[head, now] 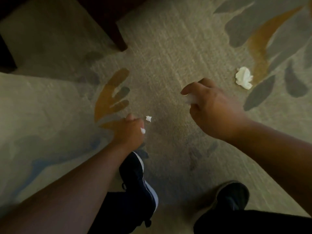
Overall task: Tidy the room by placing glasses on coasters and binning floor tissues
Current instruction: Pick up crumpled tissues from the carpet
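I log: left hand [130,130], arm stretched down, grip clenched round a tissue scrap [143,130]. Right hand [211,105], knuckles up, pinches a tissue wad [190,99]. Crumpled tissue [244,78] lies on the carpet [168,48] just beyond it.

The carpet [168,48] is matt, with a rough ribbed pile. At two o'clock, a crumpled tissue [244,78] of soft creased paper. At eleven o'clock, a furniture leg [116,31] of dark smooth wood.
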Demonstrator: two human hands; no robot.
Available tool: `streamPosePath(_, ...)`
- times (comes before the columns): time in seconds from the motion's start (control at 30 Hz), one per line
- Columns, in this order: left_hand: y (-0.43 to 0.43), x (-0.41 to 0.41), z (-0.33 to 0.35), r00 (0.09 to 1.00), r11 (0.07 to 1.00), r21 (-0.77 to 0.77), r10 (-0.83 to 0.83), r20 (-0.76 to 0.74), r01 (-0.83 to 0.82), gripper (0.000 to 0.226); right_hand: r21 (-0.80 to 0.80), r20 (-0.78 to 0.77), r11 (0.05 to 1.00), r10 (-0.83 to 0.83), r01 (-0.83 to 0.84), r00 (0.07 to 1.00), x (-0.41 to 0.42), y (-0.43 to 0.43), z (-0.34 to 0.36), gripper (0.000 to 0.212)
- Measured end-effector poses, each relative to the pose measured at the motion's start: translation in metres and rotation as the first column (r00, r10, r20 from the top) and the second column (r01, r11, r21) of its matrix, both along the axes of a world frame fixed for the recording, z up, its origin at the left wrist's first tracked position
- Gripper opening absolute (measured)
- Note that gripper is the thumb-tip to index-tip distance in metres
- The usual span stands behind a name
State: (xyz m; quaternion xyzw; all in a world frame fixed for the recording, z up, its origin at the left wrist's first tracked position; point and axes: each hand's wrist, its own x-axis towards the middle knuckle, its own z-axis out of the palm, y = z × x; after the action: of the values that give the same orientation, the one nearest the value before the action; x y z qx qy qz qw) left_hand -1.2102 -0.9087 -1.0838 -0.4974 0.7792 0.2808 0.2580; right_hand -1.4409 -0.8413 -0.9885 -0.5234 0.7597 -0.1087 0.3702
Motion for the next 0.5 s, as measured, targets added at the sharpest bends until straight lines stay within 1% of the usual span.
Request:
streamPosePath(0.13, 0.017, 0.018, -0.076, 0.996, 1.000, 0.004, -0.028, 0.088, 0.027, 0.007, -0.024, -0.013, 1.000, 0.017, -0.017, 1.000, 0.008, -0.007, -0.049, 0.038)
streamPosePath(0.2, 0.024, 0.025, -0.099, 0.990, 0.999, -0.006, -0.032, 0.136, 0.033, 0.006, -0.056, -0.014, 0.998, 0.029, -0.029, 0.999, 0.011, -0.010, -0.068, 0.036)
streamPosePath(0.27, 0.026, 0.029, -0.116, 0.988, 0.999, -0.040, -0.024, 0.150, 0.031, 0.007, -0.076, -0.021, 0.996, 0.038, -0.040, 0.999, 0.013, -0.011, -0.082, 0.034)
streamPosePath(0.4, 0.021, 0.025, -0.125, 0.998, 0.995, -0.102, -0.004, 0.060, 0.011, 0.010, -0.103, -0.011, 0.994, 0.029, -0.030, 1.000, 0.014, -0.014, -0.092, 0.035)
streamPosePath(0.5, 0.015, 0.018, -0.118, 0.994, 0.990, -0.135, -0.052, -0.100, 0.038, 0.012, -0.134, 0.013, 0.991, 0.013, -0.011, 1.000, 0.014, -0.014, -0.089, 0.034)
